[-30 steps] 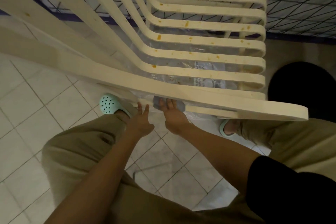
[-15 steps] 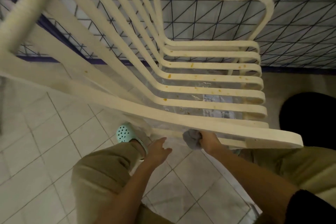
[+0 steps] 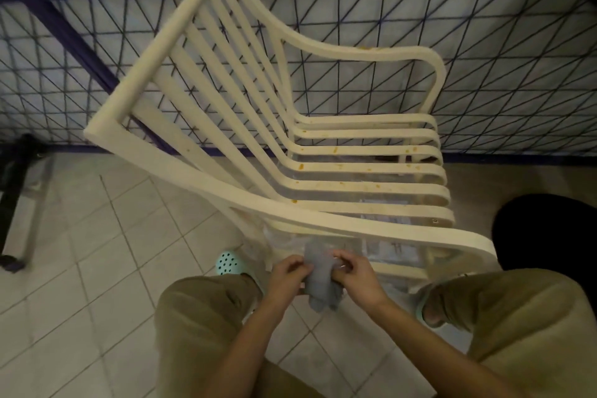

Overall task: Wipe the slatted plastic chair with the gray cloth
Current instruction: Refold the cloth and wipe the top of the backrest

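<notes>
Now the left hand [image 3: 287, 275] and right hand [image 3: 357, 278] each pinched the gray cloth [image 3: 319, 283], both grips closed on it, at the near side of the slatted plastic chair [image 3: 371, 227]. Soft, light and floppy, it looked best gathered into a firm pad.

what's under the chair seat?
Between the chair seat slats, crumpled clear plastic sheeting with some print shows. The slats hide the rest, and what lies below the plastic can't be seen.

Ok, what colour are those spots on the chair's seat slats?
Orange-brown spots, scattered over the cream seat slats; the head view shows them best.
</notes>
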### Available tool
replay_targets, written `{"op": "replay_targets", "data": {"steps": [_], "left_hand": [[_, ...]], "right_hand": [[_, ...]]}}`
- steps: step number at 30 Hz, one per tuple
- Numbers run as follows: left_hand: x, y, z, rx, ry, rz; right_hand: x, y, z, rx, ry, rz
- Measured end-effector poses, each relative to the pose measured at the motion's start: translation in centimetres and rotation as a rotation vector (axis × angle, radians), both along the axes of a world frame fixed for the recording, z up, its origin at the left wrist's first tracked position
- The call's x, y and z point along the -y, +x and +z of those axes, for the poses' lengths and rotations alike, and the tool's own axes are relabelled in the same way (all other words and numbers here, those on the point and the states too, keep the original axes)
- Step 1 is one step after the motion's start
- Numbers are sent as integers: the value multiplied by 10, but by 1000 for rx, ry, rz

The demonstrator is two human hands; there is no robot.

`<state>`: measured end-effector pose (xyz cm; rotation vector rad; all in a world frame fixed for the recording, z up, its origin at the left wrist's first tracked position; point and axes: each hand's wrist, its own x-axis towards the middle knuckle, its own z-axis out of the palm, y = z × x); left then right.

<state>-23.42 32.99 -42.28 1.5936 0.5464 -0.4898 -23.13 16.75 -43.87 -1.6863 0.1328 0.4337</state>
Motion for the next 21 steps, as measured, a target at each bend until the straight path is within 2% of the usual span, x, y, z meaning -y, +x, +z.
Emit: {"op": "replay_targets", "data": {"steps": [7, 10, 16, 21], "left_hand": [[-1, -22, 45, 185, -125, 75], [-5, -28, 69, 256, -174, 68], [-13, -29, 129, 432, -119, 35], [-37, -12, 189, 670, -11, 72]], "right_hand": [[-2, -26, 65, -109, 305, 6], [-3, -34, 96, -74, 367, 2], [-17, -20, 149, 116, 268, 9], [-39, 16, 197, 318, 227, 96]]}}
